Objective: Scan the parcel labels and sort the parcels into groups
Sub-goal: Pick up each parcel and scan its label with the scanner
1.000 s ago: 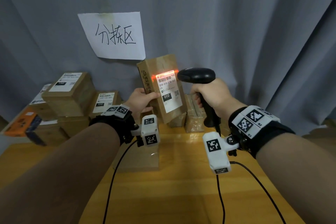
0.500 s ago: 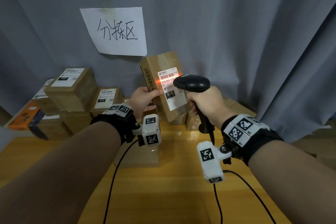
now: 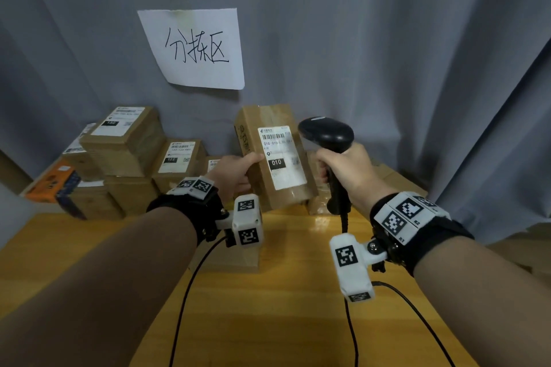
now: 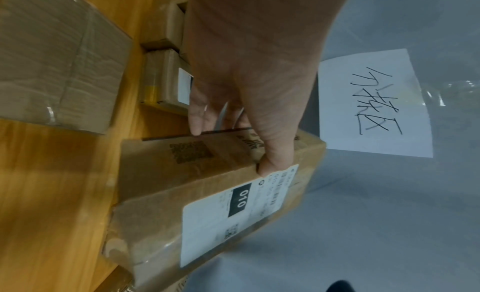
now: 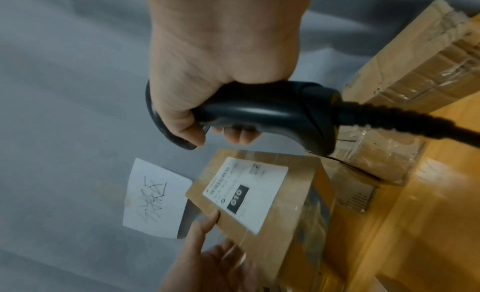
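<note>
My left hand (image 3: pixel 238 171) grips a brown cardboard parcel (image 3: pixel 275 185) by its left edge, thumb on the front, and holds it upright above the wooden table (image 3: pixel 268 322). Its white label (image 3: pixel 281 156) reads 010 and faces me; the left wrist view shows the same parcel (image 4: pixel 182 193) under my thumb. My right hand (image 3: pixel 346 171) is wrapped round the handle of a black barcode scanner (image 3: pixel 326 135), whose head sits just right of the label. No red scan line shows on the label. In the right wrist view the scanner (image 5: pixel 259 113) hangs above the parcel (image 5: pixel 259 193).
Stacked labelled parcels (image 3: pixel 125 143) stand at the back left, with an orange box (image 3: pixel 50 185) beside them. More taped parcels (image 3: pixel 387 176) lie behind my right hand. A flat carton (image 3: pixel 226 259) lies on the table. A handwritten paper sign (image 3: pixel 196 48) hangs on the grey curtain.
The red scan line on the label has gone out. Both hands, parcel and scanner have sunk lower in view, and the scanner head has come closer to the label's right edge.
</note>
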A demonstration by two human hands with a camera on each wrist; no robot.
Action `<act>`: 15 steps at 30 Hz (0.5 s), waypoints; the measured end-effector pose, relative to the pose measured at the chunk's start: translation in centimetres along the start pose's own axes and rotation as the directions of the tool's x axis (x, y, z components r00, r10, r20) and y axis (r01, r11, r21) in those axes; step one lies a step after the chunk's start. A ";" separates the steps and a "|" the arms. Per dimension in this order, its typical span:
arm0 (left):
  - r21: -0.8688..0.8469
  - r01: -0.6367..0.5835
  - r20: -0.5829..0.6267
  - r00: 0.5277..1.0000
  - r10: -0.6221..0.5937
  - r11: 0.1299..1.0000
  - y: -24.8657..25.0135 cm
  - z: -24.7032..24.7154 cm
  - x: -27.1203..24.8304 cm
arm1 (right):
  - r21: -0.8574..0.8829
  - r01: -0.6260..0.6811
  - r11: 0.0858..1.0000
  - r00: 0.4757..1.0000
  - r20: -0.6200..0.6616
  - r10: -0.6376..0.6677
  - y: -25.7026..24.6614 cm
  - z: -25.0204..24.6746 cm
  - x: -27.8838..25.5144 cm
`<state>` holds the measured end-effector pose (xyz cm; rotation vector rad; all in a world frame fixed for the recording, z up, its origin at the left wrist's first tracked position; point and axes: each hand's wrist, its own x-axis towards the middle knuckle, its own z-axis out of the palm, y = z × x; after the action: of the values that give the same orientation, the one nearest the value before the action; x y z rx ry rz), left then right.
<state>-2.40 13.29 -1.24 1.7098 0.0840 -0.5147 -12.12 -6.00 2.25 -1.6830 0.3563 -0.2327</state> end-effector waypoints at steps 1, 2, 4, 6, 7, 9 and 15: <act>0.007 0.033 0.009 0.999 -0.034 0.999 -0.8 -0.2 -0.2 | 0.016 -0.010 1.000 1.000 -0.007 0.010 0.8 -0.4 0.3; 0.004 0.061 0.022 0.998 -0.061 0.998 -1.7 -0.2 -0.5 | 0.046 -0.035 0.998 0.999 -0.008 0.036 1.6 -0.8 0.5; -0.048 0.086 0.025 0.996 -0.085 0.995 -4.1 -0.2 -1.2 | 0.161 -0.140 0.977 0.990 0.031 0.137 3.7 -1.4 0.7; -0.135 0.095 0.015 0.995 -0.094 0.986 -6.4 0.0 -2.2 | 0.235 -0.254 0.938 0.967 0.088 0.240 5.9 -1.5 0.8; -0.171 0.101 0.016 0.995 -0.100 0.980 -7.5 0.0 -2.6 | 0.230 -0.294 0.928 0.955 0.118 0.274 7.1 -1.3 0.8; -0.214 0.107 0.015 0.994 -0.107 0.971 -9.1 -0.3 -3.3 | 0.197 -0.345 0.918 0.931 0.196 0.308 8.8 -0.2 0.4; -0.240 0.106 -0.068 0.990 -0.125 0.965 -10.3 -4.0 -4.2 | 0.175 -0.365 0.914 0.890 0.352 0.288 9.8 5.7 -0.5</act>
<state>-8.46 20.26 -8.63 1.4981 0.2948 -0.4995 -11.49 -1.67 -8.25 -1.3674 0.3487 0.2435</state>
